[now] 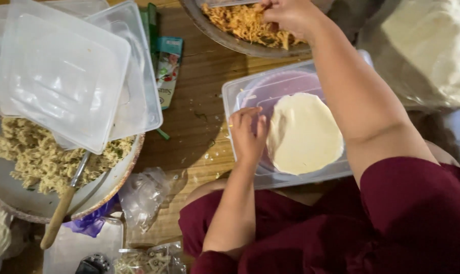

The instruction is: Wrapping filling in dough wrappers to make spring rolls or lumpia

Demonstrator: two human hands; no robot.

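Wooden table (199, 116) | left hand (248, 134) open beside dough round (303, 133) | right hand (291, 15) pinching filling (240, 23), fingertips hidden

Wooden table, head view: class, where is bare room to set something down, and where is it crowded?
Free: the wooden table strip between the stacked clear lids and the dough tray, below the green sachet. Crowded: the left bowl of filling and plastic bags; the left hand by the dough round; the right hand in the upper bowl.
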